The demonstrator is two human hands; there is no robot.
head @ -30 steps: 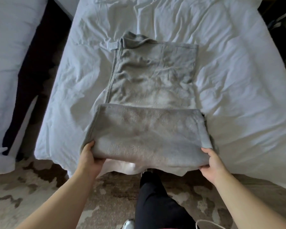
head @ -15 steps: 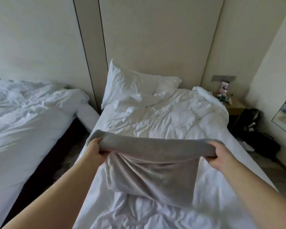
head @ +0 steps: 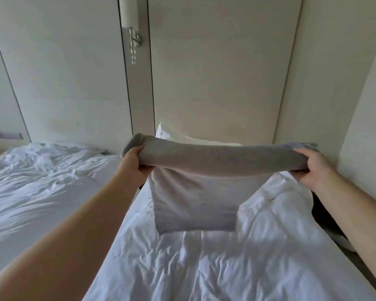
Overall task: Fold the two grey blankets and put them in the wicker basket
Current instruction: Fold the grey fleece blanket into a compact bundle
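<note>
A grey blanket point(head: 195, 198) hangs in the air above the bed point(head: 237, 268), folded over itself. Its thick upper fold stretches level between my two hands, and the rest drops down as a flat panel. My left hand point(head: 134, 162) grips the left end of the fold. My right hand point(head: 310, 168) grips the right end. The blanket's lower edge floats just above the white sheets. No second grey blanket and no wicker basket appear in view.
A white pillow point(head: 172, 135) leans against the panelled wall point(head: 215, 72) behind the blanket. A second bed point(head: 41, 181) with rumpled white bedding stands at the left across a narrow gap. A metal wall lamp point(head: 134, 42) hangs above.
Both hands have lifted the blanket from the bed's near edge up into the air, higher than half a second ago. The view has tilted upward from the floor to the wall.
</note>
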